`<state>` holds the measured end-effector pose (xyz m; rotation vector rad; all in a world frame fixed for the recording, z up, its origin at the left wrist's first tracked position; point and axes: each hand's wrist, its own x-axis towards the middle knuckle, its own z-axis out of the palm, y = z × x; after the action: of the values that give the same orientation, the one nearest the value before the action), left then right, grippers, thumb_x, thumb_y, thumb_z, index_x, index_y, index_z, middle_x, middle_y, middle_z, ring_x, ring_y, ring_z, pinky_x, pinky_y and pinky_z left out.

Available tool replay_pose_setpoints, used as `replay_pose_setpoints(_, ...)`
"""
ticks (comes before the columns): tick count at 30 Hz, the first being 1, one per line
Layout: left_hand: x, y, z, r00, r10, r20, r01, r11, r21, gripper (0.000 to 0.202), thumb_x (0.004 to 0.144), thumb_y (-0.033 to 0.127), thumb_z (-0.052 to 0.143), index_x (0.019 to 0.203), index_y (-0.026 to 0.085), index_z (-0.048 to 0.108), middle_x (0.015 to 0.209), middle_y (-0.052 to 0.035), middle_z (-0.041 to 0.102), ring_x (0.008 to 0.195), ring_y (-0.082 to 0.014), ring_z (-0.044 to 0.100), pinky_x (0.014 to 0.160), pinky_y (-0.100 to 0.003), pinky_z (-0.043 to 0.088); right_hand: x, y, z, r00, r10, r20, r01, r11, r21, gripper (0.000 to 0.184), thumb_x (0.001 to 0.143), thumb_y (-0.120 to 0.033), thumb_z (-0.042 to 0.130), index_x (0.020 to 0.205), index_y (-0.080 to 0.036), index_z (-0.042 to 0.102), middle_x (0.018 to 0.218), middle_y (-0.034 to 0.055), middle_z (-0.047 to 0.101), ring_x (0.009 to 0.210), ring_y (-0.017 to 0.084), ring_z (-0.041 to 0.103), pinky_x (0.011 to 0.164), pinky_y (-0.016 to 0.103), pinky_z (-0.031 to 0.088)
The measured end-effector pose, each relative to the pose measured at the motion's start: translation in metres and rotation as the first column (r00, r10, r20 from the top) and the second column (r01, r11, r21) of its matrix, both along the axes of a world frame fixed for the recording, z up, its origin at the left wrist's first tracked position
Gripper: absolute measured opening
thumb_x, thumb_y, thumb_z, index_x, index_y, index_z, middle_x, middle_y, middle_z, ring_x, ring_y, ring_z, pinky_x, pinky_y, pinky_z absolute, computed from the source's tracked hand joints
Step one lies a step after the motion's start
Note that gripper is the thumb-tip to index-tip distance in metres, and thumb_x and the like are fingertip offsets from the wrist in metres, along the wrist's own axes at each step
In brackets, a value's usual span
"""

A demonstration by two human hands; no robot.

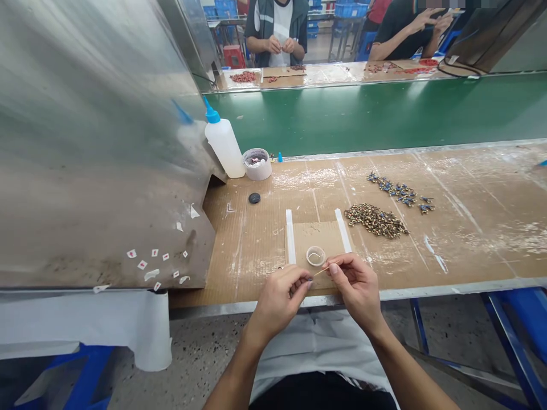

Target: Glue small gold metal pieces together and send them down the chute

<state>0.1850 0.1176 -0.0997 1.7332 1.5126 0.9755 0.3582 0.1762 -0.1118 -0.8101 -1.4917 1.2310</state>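
My left hand (285,291) is at the near edge of the cardboard-covered bench (448,239), fingers pinched on a small part I cannot make out. My right hand (352,280) pinches a thin wooden stick (323,269) whose tip points toward the left fingertips. Just beyond both hands sits a small clear round cap (315,255) between two white strips (290,236). A heap of small brass-coloured parts (376,220) lies to the right, with a scatter of blue-tipped parts (401,192) behind it.
A white squeeze bottle with a blue nozzle (223,143), a white round tub (257,163) and a black disc (254,197) stand at the back left. A metal panel (98,142) walls the left. A green conveyor belt (384,111) runs behind; two people work across it.
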Motion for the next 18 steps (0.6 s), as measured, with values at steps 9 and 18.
replay_pose_setpoints(9, -0.0018, 0.0001, -0.0016, 1.0, 0.003, 0.0, -0.003, 1.0, 0.0, 0.01, 0.093, 0.02, 0.055, 0.094, 0.018, 0.064, 0.078, -0.0011, 0.06, 0.073, -0.0142, 0.055, 0.069, -0.025, 0.042, 0.0013, -0.0005, -0.0018, 0.998, -0.009, 0.055, 0.007, 1.0, 0.028, 0.004, 0.093, -0.023, 0.063, 0.091, -0.02, 0.064, 0.09, 0.0041, 0.066, 0.082, 0.016, 0.063, 0.075, 0.024, 0.05)
replay_pose_setpoints(18, -0.0012, 0.0001, -0.0025, 1.0, 0.007, -0.007, -0.007, 1.0, 0.004, 0.008, 0.093, 0.019, 0.055, 0.091, 0.018, 0.063, 0.078, -0.0005, 0.06, 0.074, -0.014, 0.055, 0.069, -0.025, 0.041, 0.0017, -0.0012, -0.0039, 0.993, 0.018, 0.12, -0.025, 0.998, 0.059, 0.005, 0.094, -0.024, 0.062, 0.092, -0.02, 0.064, 0.089, 0.0047, 0.065, 0.082, 0.018, 0.063, 0.075, 0.027, 0.051)
